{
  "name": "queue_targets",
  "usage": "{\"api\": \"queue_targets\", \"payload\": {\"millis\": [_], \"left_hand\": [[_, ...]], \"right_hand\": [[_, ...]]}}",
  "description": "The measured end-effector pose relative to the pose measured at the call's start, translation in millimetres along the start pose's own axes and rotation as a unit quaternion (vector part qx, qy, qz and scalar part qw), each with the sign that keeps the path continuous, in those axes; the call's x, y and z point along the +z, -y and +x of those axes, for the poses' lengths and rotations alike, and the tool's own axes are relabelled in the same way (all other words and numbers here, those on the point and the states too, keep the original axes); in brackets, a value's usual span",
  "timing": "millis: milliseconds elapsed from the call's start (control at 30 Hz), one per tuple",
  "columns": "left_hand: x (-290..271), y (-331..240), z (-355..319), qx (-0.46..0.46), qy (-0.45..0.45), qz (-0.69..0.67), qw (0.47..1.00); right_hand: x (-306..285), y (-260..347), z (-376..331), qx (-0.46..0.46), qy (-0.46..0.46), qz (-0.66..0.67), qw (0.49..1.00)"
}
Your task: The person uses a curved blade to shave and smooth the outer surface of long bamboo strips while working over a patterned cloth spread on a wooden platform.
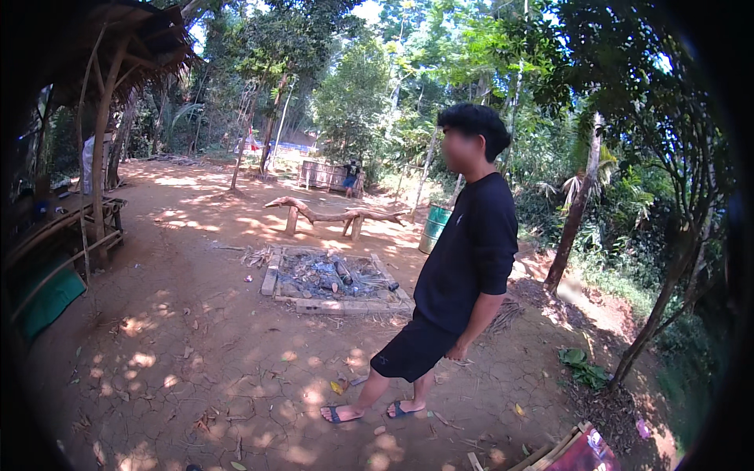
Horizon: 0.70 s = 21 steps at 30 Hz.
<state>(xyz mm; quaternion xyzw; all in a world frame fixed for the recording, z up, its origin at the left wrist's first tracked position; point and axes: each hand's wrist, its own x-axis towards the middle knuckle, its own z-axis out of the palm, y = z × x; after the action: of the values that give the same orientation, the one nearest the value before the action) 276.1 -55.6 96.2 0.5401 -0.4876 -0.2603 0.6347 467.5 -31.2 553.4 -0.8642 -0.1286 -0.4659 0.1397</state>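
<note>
Neither of my hands shows in the head view, nor do my forearms. Close in front of me a person in a black top, black shorts and dark sandals stands side-on, turned to the left. One arm of that person hangs down beside the shorts. Beyond the person lies a fire pit, framed by low blocks or timbers and filled with ash and charred bits. Behind it a bench made from a crooked log rests on short posts.
A thatched shelter with a pole-built bench stands at left, green cloth below it. A green drum is behind the person. Slim trees rise at right. Bamboo pieces and a red printed sheet lie at the lower right.
</note>
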Motion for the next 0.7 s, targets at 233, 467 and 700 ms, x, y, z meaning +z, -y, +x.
{"api": "queue_targets", "payload": {"millis": [233,467,700], "left_hand": [[42,64,-82,-0.117,-0.046,0.042,0.991],[80,90,-126,-0.187,-0.065,0.091,0.976],[108,108,-143,-0.221,-0.060,0.118,0.966]], "right_hand": [[6,16,-26,-0.003,0.025,0.004,1.000],[2,26,-66,-0.005,0.043,0.012,0.999],[-8,36,-113,-0.013,0.053,0.025,0.998]]}}
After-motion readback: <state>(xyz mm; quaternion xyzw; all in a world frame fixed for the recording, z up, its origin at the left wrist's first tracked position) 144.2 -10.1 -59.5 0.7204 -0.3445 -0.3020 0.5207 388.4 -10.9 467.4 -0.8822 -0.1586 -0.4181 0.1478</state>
